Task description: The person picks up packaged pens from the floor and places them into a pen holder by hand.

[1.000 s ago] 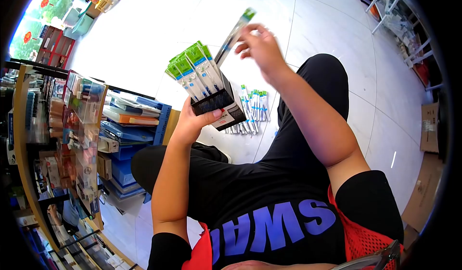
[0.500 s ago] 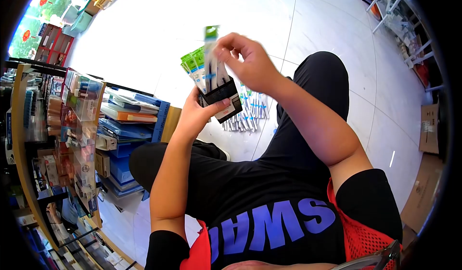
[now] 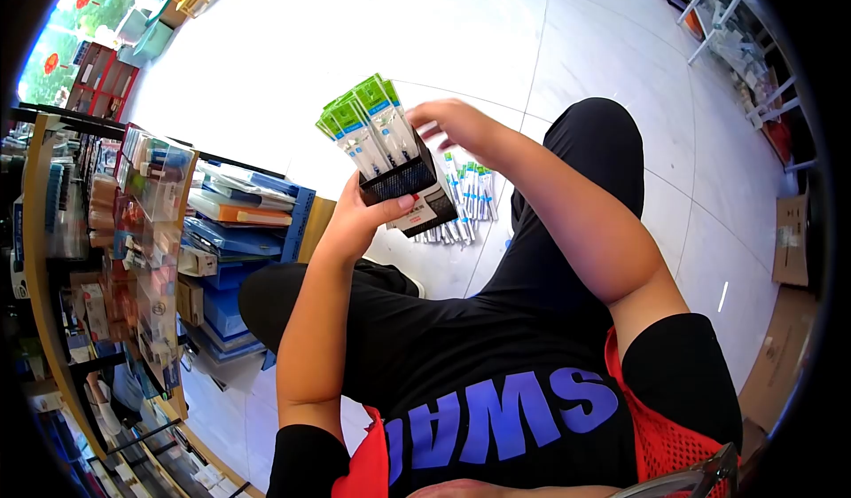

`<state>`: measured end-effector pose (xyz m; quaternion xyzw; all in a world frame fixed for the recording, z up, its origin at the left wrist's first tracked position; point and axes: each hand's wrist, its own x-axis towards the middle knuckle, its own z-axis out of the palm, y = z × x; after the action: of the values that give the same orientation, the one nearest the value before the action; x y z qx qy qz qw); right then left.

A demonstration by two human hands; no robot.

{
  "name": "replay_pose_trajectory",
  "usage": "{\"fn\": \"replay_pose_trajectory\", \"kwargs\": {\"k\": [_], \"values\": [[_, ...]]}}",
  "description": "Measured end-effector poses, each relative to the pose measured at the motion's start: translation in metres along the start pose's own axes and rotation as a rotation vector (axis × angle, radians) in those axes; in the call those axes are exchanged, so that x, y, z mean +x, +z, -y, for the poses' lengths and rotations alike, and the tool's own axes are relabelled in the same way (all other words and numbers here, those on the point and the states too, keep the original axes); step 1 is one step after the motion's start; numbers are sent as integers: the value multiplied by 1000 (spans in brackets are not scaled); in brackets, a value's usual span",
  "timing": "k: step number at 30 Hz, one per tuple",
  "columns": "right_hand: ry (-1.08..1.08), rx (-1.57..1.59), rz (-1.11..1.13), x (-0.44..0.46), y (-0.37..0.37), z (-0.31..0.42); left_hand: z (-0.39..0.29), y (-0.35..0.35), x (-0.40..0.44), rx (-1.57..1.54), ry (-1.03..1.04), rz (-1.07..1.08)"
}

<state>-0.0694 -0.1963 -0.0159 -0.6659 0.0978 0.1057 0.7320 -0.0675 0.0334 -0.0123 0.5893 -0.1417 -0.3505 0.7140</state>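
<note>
My left hand (image 3: 357,217) is wrapped round a black pen holder (image 3: 408,188) with a white label, its thumb pressed on the front. The holder is tilted, its opening away from me. Out of it stand several slim clear packets (image 3: 368,125) with green tops, fanned out; pens or refills seem to be inside them. Beside the right edge of these packets is my right hand (image 3: 461,128), fingers loosely bent and apart, slightly blurred, with nothing visible in them. On the floor behind the holder lies a pile of similar packets (image 3: 470,196), partly hidden by it.
Shelves (image 3: 146,232) crowded with small goods stand at the left, near a stack of blue folders (image 3: 235,241). My bent legs (image 3: 589,170) frame the pale tiled floor (image 3: 461,28). Cardboard boxes (image 3: 792,241) and a white rack (image 3: 736,46) are at the right.
The packet that my right hand held above the holder now stands among the others. My right hand has let go and moved slightly down and right. The holder has turned a little.
</note>
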Motion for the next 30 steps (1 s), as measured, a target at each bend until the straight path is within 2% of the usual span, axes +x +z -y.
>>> {"fn": "replay_pose_trajectory", "kwargs": {"k": [1,2,3,8,14,17,19,21,23,24,30], "values": [[130,39,167,-3,2,4,-2,2,-2,-45,9,34],[103,91,258,1,3,-5,-4,2,-4,-65,-23,51],[69,213,246,3,8,-9,-6,3,-5,-53,-18,48],[-20,169,150,2,12,-7,-5,2,-8,-30,-33,49],[-143,94,-132,-6,10,9,-6,3,-8,15,-18,27],[-192,135,-238,0,1,8,-7,4,-6,31,3,11],[-223,256,-396,4,-10,14,-7,4,-4,31,15,-7],[-416,363,-570,5,-26,22,-4,4,-5,17,17,-37],[-575,398,-571,-2,-39,32,-5,6,-3,68,19,-76],[-628,458,-483,-7,-42,37,-8,8,-2,83,8,-104],[-602,474,-373,-18,-28,40,-4,11,5,189,-116,-210]]}}
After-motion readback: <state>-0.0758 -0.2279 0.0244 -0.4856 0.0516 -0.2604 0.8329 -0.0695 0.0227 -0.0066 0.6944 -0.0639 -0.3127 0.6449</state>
